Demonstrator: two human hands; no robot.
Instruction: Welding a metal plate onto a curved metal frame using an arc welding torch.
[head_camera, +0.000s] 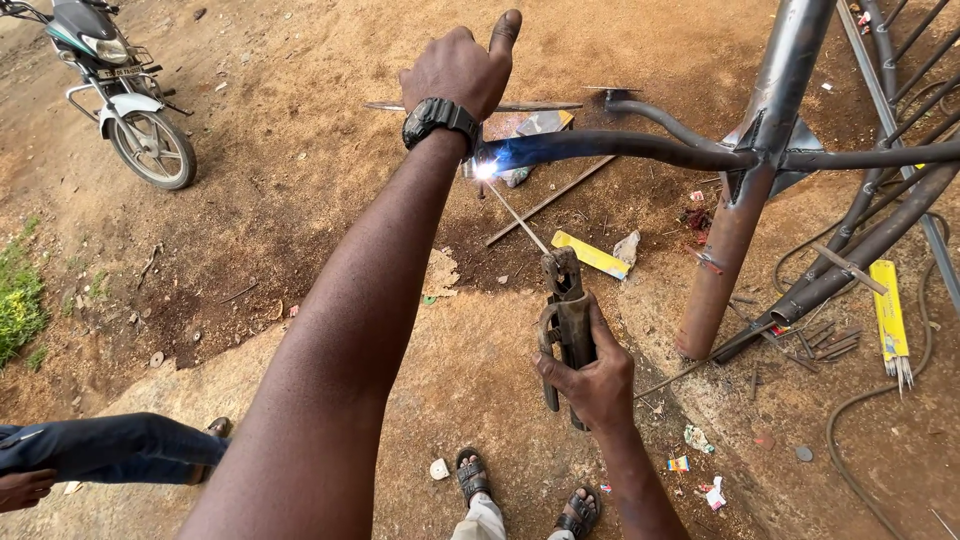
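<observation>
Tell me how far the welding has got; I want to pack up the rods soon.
Frame pipes look already joined. In hand: right hand holds the electrode holder, arc burning at the bent pipe's end by the left hand. Seam unfinished; spare rods lie nearby.

A worn, rusty electrode holder (567, 318) stood nearly upright, clamping a thin welding rod (517, 220) that slanted up and left. The rod's tip met the open end of a dark, curved steel tube (640, 148) in a bright white-blue arc. The tube ran horizontally rightward to a slanted, rust-streaked post (752, 170).
</observation>
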